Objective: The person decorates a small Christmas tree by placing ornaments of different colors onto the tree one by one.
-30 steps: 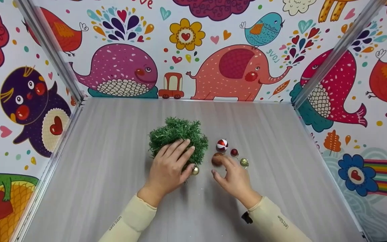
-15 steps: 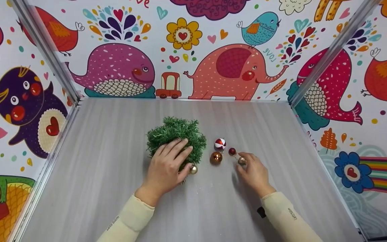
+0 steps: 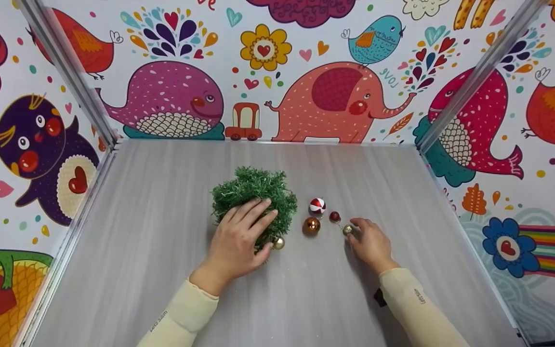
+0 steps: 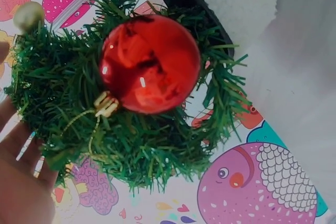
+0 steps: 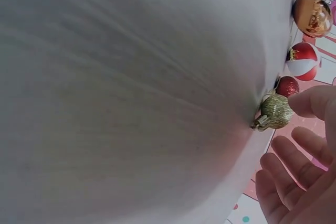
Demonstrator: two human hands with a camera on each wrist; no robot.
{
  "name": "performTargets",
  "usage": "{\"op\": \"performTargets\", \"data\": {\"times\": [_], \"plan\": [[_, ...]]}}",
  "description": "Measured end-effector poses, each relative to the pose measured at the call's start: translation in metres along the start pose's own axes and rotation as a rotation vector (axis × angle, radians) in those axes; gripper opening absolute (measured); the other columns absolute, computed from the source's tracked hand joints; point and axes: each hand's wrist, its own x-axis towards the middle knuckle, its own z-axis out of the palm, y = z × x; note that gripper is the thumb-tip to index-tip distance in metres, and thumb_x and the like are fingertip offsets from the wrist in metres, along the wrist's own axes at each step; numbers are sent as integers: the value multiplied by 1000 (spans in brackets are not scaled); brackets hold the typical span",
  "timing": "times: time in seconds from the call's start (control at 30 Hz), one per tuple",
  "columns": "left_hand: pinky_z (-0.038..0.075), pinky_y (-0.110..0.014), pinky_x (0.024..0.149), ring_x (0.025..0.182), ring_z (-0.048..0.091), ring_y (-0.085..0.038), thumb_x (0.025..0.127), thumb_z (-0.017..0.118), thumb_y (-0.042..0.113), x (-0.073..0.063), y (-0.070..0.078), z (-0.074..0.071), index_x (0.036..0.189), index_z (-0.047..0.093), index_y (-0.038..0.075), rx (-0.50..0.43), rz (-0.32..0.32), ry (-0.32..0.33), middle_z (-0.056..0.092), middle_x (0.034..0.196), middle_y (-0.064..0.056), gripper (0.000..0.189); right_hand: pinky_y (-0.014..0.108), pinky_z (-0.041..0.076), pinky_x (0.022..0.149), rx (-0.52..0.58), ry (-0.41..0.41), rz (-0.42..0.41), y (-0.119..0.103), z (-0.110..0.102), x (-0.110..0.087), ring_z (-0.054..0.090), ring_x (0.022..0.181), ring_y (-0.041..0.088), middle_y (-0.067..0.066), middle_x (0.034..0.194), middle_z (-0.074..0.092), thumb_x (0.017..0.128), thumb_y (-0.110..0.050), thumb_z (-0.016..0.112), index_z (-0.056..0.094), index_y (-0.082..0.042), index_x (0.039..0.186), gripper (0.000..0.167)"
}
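My left hand rests on a small green artificial Christmas tree, its fingers lying fairly straight over the branches. A gold ball shows beside that thumb. In the left wrist view a shiny red ball with a gold loop hangs among the branches; the fingers lie along the greenery. On the right, my right hand is beside a gold glitter ball. Its thumb comes close to that ball, while the other fingers are spread; whether the thumb touches cannot be told.
Left of the right hand lie a dark red ball, a copper-coloured ball and a red and white ball. The grey tabletop is bounded by printed walls and metal corner posts.
My right hand has moved right from the copper-coloured ball to the gold glitter ball, and its fingers have drawn back slightly. The left hand stays on the tree; its thumb has shifted a little.
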Motion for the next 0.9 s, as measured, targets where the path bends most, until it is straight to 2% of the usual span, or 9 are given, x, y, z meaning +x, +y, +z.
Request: {"op": "performTargets", "data": {"times": [0.17, 0.47, 0.73, 0.9], "plan": [[38, -46, 106, 139, 39, -25, 75, 77, 35, -2, -1, 1, 139, 58, 16, 6, 9, -20, 47, 150, -5, 69, 55, 49, 89, -6, -49, 12, -1, 3, 3, 61, 111, 35, 15, 119, 65, 85, -17, 74, 66, -7, 122, 38], [38, -46, 107, 139, 39, -27, 73, 81, 34, -3, 0, 1, 138, 59, 14, 5, 16, -6, 46, 151, -7, 71, 52, 52, 82, -49, -7, -29, -1, 8, 4, 65, 100, 31, 10, 108, 68, 87, -19, 73, 70, -9, 111, 27], [37, -45, 109, 139, 40, -27, 76, 81, 35, -3, 0, 2, 138, 58, 14, 19, 17, -9, 46, 151, -7, 69, 53, 52, 82, -48, -3, -30, -1, 9, 6, 66, 99, 32, 11, 108, 68, 87, -19, 73, 71, -9, 111, 26], [36, -45, 109, 139, 40, -27, 76, 81, 33, -3, -2, 0, 137, 59, 13, 20, 24, 0, 48, 150, -7, 67, 51, 54, 77, -63, 19, -30, -2, 9, 6, 67, 94, 30, 7, 104, 68, 88, -20, 72, 72, -11, 109, 23]]}}
